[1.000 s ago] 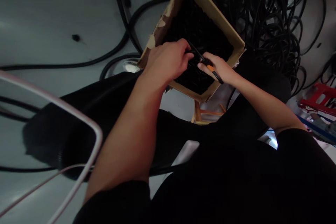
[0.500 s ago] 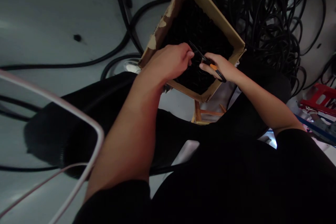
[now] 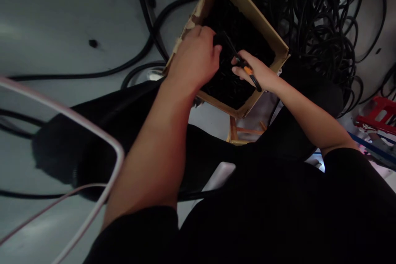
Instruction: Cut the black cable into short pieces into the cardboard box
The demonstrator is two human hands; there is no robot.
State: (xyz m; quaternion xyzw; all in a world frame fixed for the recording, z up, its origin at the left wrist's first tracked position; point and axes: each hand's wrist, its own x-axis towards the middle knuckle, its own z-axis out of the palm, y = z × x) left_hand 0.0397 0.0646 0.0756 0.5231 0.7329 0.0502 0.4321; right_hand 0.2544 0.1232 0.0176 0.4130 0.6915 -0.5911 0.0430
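Observation:
My left hand (image 3: 196, 55) is over the left side of an open cardboard box (image 3: 256, 14). Its fingers are bent, and a small black piece (image 3: 218, 39) shows between thumb and forefinger; its exact shape is lost in the dark. My right hand (image 3: 258, 70) grips a pair of scissors (image 3: 249, 72) with black and orange handles. The dark blades point up and left, their tips close to the black piece. Beneath both hands, many small black pieces (image 3: 236, 90) fill the box.
Tangled black cables (image 3: 312, 16) lie right of the box; more black hose (image 3: 102, 75) runs across the floor at left. Small black pieces (image 3: 93, 43) are scattered there. A red stool (image 3: 375, 115) stands at right, a pale bent tube (image 3: 74, 117) at left. Wooden legs (image 3: 234, 130) show below the box.
My left hand has moved up and a little left, its thumb now farther from the forefinger. My right hand has shifted slightly up and left with the scissors.

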